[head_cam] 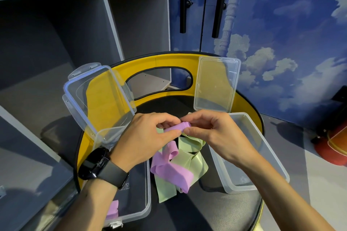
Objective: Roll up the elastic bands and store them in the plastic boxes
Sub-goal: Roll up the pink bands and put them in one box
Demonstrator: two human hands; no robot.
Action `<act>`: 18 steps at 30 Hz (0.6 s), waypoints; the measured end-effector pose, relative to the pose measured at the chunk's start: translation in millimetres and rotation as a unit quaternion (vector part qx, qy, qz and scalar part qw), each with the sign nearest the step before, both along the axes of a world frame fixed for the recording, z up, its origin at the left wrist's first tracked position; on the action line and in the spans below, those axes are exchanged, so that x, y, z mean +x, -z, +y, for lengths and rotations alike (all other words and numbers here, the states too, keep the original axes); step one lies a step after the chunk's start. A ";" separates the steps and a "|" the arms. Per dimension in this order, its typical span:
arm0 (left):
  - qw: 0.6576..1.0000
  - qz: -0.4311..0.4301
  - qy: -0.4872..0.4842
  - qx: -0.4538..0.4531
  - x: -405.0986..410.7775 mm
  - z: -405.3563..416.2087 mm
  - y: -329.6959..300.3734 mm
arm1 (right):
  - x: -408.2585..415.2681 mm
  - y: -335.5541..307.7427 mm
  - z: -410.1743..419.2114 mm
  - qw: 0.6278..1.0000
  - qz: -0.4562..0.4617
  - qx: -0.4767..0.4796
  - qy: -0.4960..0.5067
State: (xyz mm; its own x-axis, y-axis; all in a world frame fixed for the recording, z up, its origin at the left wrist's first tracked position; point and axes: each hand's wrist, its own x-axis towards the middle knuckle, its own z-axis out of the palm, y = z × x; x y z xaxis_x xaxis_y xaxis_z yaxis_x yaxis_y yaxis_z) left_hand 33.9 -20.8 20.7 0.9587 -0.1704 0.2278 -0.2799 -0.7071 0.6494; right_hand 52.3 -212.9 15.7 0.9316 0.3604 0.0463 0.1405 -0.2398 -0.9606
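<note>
Over the black seat of a yellow chair (169, 60), my left hand (144, 137) and my right hand (212, 131) pinch a small roll of purple elastic band (177, 127) between thumbs and fingers. The loose tail of this purple band (171, 172) hangs down onto the seat, tangled with a pale green band (191, 163). An open clear plastic box (139, 210) stands under my left forearm, with a purple roll (113, 208) inside. A second clear box (259, 155) stands open under my right forearm and looks empty.
The left box's hinged lid (97, 99) leans back against the chair's yellow backrest. A loose clear lid (217, 84) leans there too. Grey shelving (56, 24) stands at the left, a sky-painted wall at the right, and a red object (334, 148) on the floor.
</note>
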 end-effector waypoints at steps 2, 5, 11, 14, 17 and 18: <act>1.000 -0.002 -0.005 0.006 -0.8 1.1 2.3 | 0.3 1.6 0.4 1.000 0.009 0.007 -0.005; 1.000 -0.006 -0.016 0.010 -2.2 5.1 5.7 | 1.2 2.5 0.6 1.000 0.013 0.007 -0.005; 0.999 0.001 -0.029 0.023 -5.9 15.2 7.1 | 2.4 4.5 6.7 0.999 -0.017 -0.034 0.006; 0.999 0.000 -0.033 0.033 -9.3 22.9 7.4 | 1.7 6.0 11.8 0.999 -0.020 -0.044 0.002; 0.998 -0.001 -0.043 0.038 -16.2 35.6 8.2 | 0.4 5.9 18.0 0.998 -0.024 -0.056 -0.004; 0.998 -0.002 -0.047 0.034 -19.6 40.7 7.9 | -0.4 6.1 20.8 0.997 -0.030 -0.065 -0.008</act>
State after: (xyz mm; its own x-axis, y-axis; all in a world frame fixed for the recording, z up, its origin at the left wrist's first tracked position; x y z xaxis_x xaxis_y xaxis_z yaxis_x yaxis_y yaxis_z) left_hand 14.2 19.9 12.7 0.9703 -0.0956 0.2224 -0.2132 -0.7727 0.5979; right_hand 51.9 -192.1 9.6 0.9229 0.3811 0.0548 0.2022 -0.3586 -0.9113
